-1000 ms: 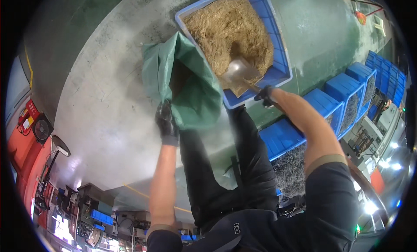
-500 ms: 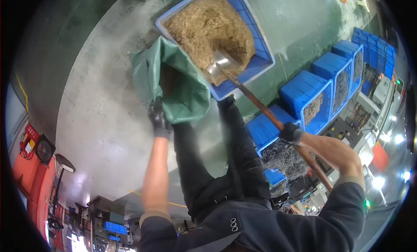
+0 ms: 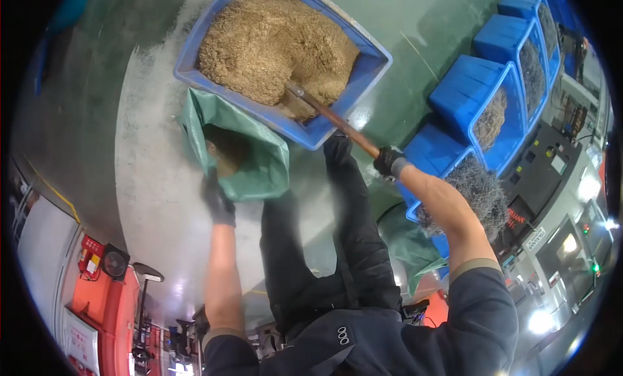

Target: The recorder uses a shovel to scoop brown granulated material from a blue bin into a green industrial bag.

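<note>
Now shovel (image 3: 331, 116) dug into sawdust (image 3: 272, 42), green sack (image 3: 243, 152) held open

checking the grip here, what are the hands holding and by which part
The right hand grips the shovel by its wooden handle, blade buried in the sawdust. The left hand holds the green sack open by its rim.

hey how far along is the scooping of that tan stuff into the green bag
Done: some tan material already sits inside the open green bag. In hand: the left hand holds the bag's mouth open, while the right hand drives the shovel into the pile. Left: the blue bin is mostly full.
</note>
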Motion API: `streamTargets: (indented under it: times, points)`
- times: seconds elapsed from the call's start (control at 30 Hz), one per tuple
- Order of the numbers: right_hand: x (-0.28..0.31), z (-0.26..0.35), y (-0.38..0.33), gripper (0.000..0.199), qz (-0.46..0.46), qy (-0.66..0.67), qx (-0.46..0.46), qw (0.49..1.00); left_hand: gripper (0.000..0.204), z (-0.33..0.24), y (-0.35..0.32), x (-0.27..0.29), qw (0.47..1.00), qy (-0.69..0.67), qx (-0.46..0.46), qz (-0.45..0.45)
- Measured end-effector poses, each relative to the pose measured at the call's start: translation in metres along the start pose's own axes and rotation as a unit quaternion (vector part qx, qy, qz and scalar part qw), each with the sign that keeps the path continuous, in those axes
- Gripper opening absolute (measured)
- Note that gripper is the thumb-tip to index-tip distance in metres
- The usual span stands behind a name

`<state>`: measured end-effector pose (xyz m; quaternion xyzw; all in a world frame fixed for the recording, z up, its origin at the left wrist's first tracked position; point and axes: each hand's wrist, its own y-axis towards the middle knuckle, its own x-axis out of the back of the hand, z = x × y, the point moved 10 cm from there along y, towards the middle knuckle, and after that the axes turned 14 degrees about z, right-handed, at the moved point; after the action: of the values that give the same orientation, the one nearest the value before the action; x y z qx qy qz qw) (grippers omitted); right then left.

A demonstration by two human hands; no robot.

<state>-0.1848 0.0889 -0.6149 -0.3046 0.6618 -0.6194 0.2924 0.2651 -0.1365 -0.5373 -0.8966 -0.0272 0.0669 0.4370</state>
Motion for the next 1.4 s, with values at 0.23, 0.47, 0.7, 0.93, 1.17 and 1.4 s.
streamTargets:
  times: [0.23, 0.47, 0.7, 0.93, 1.17, 1.4]
  points:
    - [0.076, 0.122, -0.075, 0.052, -0.267, 0.027, 0.225, 0.936, 0.030, 0.014, -0.007, 0.060, 0.995, 0.031, -0.036, -0.084]
    - [0.065, 0.375, -0.033, 0.030, -0.320, 0.044, 0.329, 0.887, 0.032, 0.009, -0.026, 0.088, 0.995, 0.039, -0.064, -0.071]
    - [0.065, 0.421, 0.049, 0.028, -0.369, -0.066, 0.263, 0.889, 0.028, 0.011, -0.031, 0.102, 0.995, -0.032, -0.073, -0.060]
    - [0.006, 0.401, -0.113, 0.041, -0.132, -0.083, 0.553, 0.818, 0.032, -0.002, -0.070, 0.172, 0.991, 0.014, -0.099, -0.085]
    - [0.074, 0.387, -0.142, 0.037, -0.214, -0.180, 0.624, 0.729, 0.032, -0.049, -0.096, 0.092, 0.890, 0.377, -0.247, -0.068]
    - [0.034, 0.409, -0.109, 0.030, -0.061, 0.162, 0.535, 0.827, 0.030, 0.000, -0.111, 0.111, 0.983, -0.124, -0.105, -0.084]
